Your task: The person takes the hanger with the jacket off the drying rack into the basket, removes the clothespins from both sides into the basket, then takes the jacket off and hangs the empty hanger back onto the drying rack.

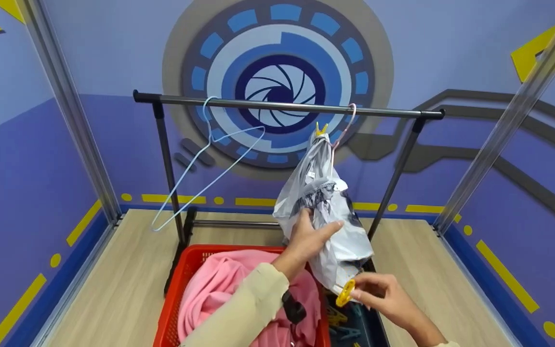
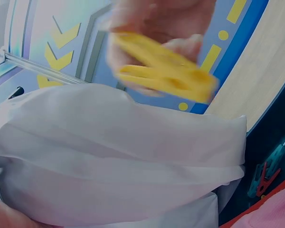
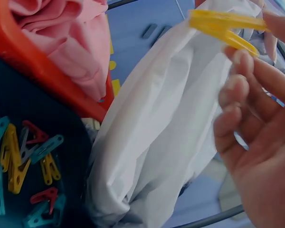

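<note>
A thin white garment with a dark grey print hangs from a pink hanger on the rack's bar. A yellow clothespin sits at its upper left. My left hand holds the garment at mid-height, thumb pointing right and the other fingers partly hidden by cloth. Low at the garment's side, my right hand pinches another yellow clothespin between thumb and fingers. In the right wrist view that clothespin is seen in front of the white cloth, its legs between the fingertips.
A light blue hanger hangs bare on the left of the black rack. Below stands a red basket with pink cloth. Beside it, a dark bin holds several coloured clothespins.
</note>
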Available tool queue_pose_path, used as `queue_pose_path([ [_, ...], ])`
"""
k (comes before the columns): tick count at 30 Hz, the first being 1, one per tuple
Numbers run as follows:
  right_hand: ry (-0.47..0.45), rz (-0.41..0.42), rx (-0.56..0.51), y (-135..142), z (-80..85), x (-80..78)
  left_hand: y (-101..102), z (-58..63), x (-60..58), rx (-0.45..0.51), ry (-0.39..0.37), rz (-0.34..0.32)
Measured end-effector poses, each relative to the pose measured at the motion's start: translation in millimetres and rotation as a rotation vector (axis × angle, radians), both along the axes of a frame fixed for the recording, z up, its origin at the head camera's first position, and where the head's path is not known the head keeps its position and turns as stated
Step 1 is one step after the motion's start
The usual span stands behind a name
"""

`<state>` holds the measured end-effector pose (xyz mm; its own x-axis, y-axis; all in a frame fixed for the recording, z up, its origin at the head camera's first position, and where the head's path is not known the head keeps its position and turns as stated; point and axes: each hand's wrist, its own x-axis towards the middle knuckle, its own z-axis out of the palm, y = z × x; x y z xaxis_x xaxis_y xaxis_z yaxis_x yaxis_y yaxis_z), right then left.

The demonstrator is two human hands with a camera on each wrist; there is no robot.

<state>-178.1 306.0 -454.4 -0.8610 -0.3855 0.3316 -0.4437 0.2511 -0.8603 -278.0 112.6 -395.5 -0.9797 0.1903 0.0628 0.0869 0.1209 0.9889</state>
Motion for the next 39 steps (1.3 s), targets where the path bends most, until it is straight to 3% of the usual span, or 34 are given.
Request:
queue_pose_path([
  [8, -0.281, 0.097, 0.266, 3.4, -22.1, -0.4, -0.3, 2.4, 0.9, 0.044, -0.004, 0.0],
  [12, -0.372, 0.07, 0.337, 1.7, -39.6, -1.2, 0.3, 4.2, 0.3, 0.102, 0.006, -0.005],
  [20, -0.488, 0.0, 0.439, 0.1, -73.7, -1.7, -6.9, 6.2, 0.1, 0.182, 0.059, 0.017],
  [25, -0.557, -0.034, 0.49, -0.2, -87.5, -0.5, -13.4, 11.7, -0.6, 0.221, 0.129, -0.014],
  [29, -0.538, -0.021, 0.513, 4.2, -102.2, -2.2, -18.9, 14.4, -1.0, 0.199, 0.154, -0.011],
  [32, -0.529, 0.024, 0.552, 17.3, -130.1, -11.9, -25.0, 12.4, -2.9, 0.176, 0.173, 0.007],
  [38, -0.549, 0.071, 0.535, 56.4, -212.2, -39.8, -41.9, 7.1, -5.7, 0.133, 0.179, -0.001],
  [39, -0.54, 0.071, 0.531, 58.2, -215.8, -40.5, -45.0, 6.6, -5.7, 0.125, 0.181, -0.007],
])
